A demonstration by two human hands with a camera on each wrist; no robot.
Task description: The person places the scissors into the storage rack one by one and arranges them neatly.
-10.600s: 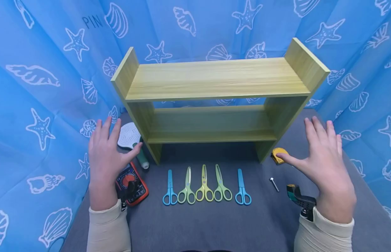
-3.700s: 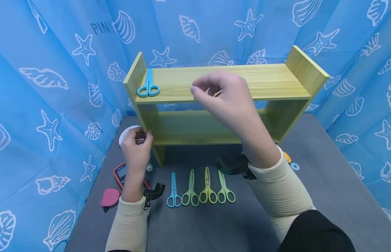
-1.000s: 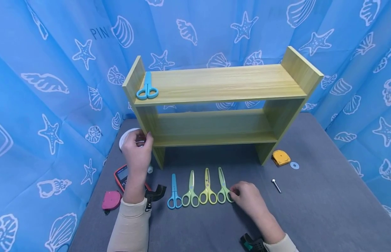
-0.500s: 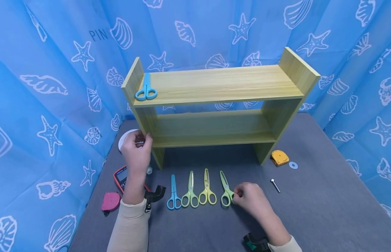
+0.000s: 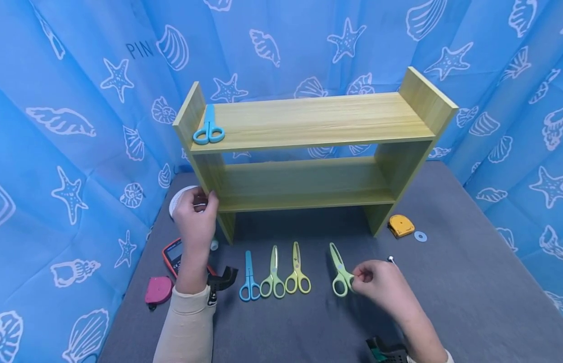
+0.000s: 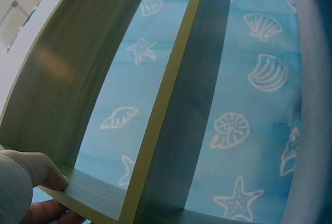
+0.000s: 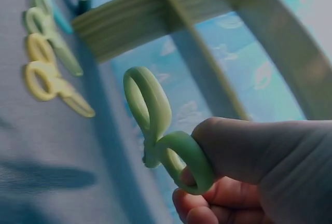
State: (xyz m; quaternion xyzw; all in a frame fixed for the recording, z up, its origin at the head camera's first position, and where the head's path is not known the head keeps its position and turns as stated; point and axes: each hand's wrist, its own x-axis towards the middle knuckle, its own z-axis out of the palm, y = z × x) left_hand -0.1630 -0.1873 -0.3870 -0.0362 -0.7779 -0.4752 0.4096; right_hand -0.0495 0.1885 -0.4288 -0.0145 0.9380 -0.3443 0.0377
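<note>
- A blue curtain [image 5: 72,75] printed with white shells and starfish hangs round three sides of a grey surface [image 5: 467,302].
- A wooden shelf unit [image 5: 308,151] stands at the back of the surface; a blue pair of scissors [image 5: 209,128] lies at the left end of its top board.
- The left hand [image 5: 196,214] grips the unit's left upright at the level of the lower board, thumb curled round the front edge.
- The right hand [image 5: 383,285] pinches one handle ring of a light green pair of scissors [image 5: 340,269], blades pointing toward the shelf unit; the right wrist view suggests it is lifted off the surface, though the head view leaves that unsure.
- Three more scissors [image 5: 274,272], one blue and two yellow-green, lie in a row left of it.
- By the left forearm lie a red multimeter [image 5: 173,252] and a pink tape measure [image 5: 158,290].
- Right of the shelf unit sit a yellow tape measure [image 5: 401,225], a washer [image 5: 420,236] and a bolt [image 5: 391,259].
</note>
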